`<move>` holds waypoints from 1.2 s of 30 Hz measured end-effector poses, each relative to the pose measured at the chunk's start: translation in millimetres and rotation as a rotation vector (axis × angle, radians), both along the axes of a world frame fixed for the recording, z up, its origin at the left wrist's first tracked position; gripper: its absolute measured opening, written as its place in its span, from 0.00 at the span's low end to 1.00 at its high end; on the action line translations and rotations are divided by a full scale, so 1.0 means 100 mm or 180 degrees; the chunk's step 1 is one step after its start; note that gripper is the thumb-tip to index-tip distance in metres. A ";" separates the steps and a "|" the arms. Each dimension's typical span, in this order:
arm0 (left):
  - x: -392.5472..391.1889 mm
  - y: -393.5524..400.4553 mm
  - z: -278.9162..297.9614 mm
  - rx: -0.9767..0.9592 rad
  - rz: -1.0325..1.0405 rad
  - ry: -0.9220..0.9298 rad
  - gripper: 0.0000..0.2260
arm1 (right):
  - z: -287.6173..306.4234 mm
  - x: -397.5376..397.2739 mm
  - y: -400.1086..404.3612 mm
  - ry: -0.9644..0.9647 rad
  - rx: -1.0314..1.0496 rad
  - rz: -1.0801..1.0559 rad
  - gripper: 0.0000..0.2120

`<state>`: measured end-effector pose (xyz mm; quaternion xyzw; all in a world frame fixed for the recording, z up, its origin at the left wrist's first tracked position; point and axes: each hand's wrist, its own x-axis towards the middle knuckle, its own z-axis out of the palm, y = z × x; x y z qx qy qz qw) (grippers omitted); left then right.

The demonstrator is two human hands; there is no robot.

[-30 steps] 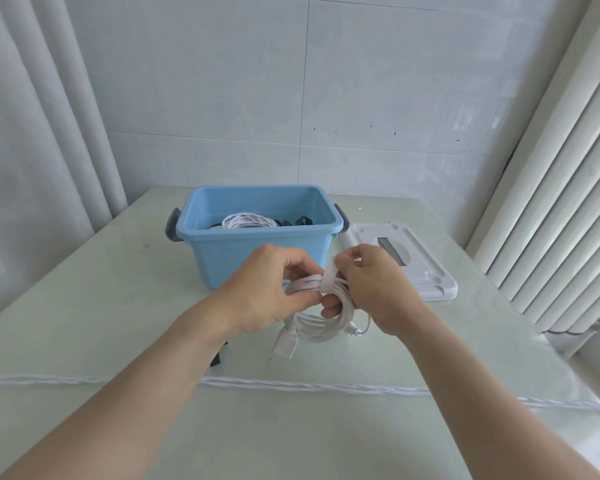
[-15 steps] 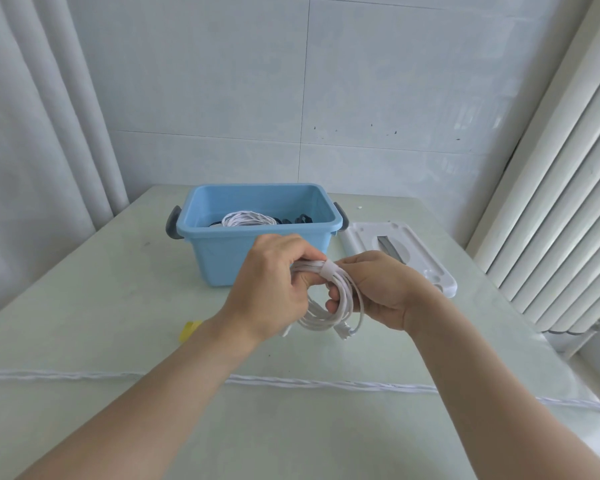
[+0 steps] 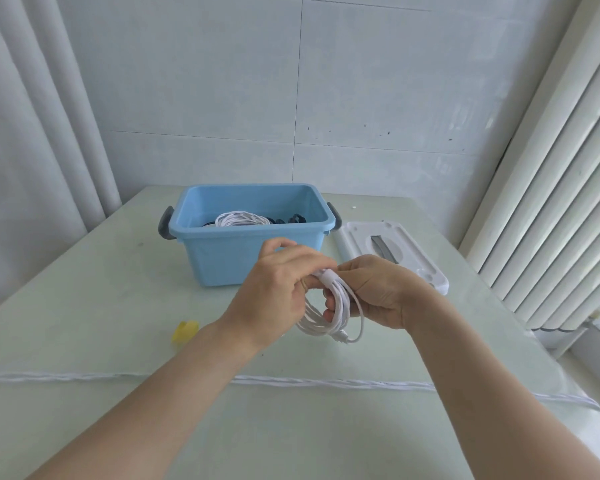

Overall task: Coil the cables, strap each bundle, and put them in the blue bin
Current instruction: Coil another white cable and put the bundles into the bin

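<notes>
Head view: on the bench (image 3: 84, 306) a blue bin (image 3: 253, 237) stands at the back holding a white coil (image 3: 241, 220) and dark cables. A white lid (image 3: 395, 254) lies to its right, a yellow strap (image 3: 185, 330) to the front left, and a long twisted white cord (image 3: 326, 381) crosses the near bench. Above the bench, just before the bin, the left hand (image 3: 278, 292) and right hand (image 3: 374, 292) both grip a white cable bundle (image 3: 336, 313); its loop hangs downward, the strapped top (image 3: 327, 274) pinched between the fingers.
</notes>
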<state>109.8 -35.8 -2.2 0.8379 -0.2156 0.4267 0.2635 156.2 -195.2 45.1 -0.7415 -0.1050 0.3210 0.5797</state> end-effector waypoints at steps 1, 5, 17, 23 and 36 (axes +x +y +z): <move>-0.01 0.00 0.01 0.0031 -0.0028 0.0088 0.11 | 0.00 0.00 0.00 -0.0030 -0.0025 0.0035 0.09; -0.05 0.02 0.04 0.0054 0.0135 0.0492 0.07 | 0.00 -0.01 0.00 0.0050 0.0135 0.0036 0.04; -0.11 0.18 0.30 -0.0763 0.0953 0.2491 0.08 | 0.24 -0.26 0.01 -0.2845 -0.0425 0.0890 0.10; -0.12 0.27 0.33 -0.1509 0.0627 0.3189 0.07 | -0.05 -0.14 0.17 -0.4053 -0.1010 0.0840 0.10; -0.13 0.28 0.39 -0.2866 -0.0293 0.3416 0.09 | -0.08 -0.02 0.10 -0.4777 -0.0713 0.0287 0.05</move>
